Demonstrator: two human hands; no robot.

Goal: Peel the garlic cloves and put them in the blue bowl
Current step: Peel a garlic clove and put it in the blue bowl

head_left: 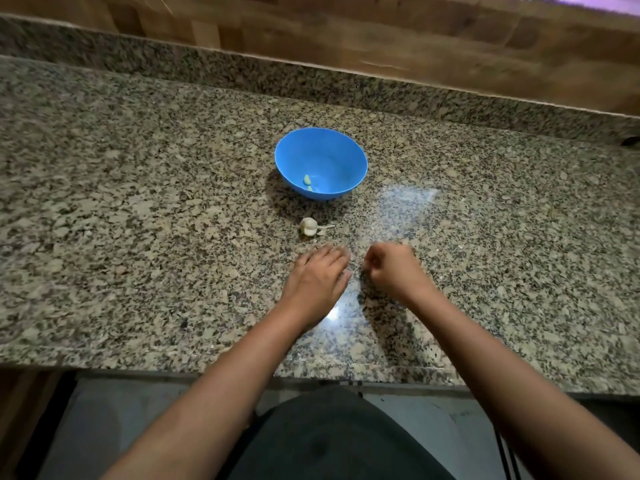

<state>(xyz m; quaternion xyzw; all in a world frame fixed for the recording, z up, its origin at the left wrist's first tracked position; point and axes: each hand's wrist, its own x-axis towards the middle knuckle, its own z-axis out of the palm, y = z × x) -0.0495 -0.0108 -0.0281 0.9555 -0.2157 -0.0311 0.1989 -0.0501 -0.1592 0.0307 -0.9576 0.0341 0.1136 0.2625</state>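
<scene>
Garlic bulb (pixel 308 226), partly broken up, lies at the centre of the frame, just below the blue bowl (pixel 332 154) and apart from it, with a dry stem scrap (pixel 327 227) touching its right side. Pale peeled cloves (pixel 307 180), one or two by the look of it, rest at the bottom of the bowl toward its left wall, so the task seems begun but far from finished. Both grips sit lower centre over the speckled counter (pixel 138 220), near the bulb but not touching it. The left grip (pixel 317 275) lies flat, fingers straight on the stone, holding nothing. The right grip (pixel 391 268) has its fingers curled inward. Blur hides whether they pinch a clove, a bit of skin or nothing, so I cannot tell.

The step in hand looks like freeing the next clove. To do it well, steady the bulb with the left grip and pry one clove off at the root end with the right, rather than crushing the whole head. Pull the papery skin away in long strips and heap the scraps beside the bulb so none ride into the bowl. Drop only bare cloves in, from low over the rim, since a light bowl may skid on polished stone.
</scene>
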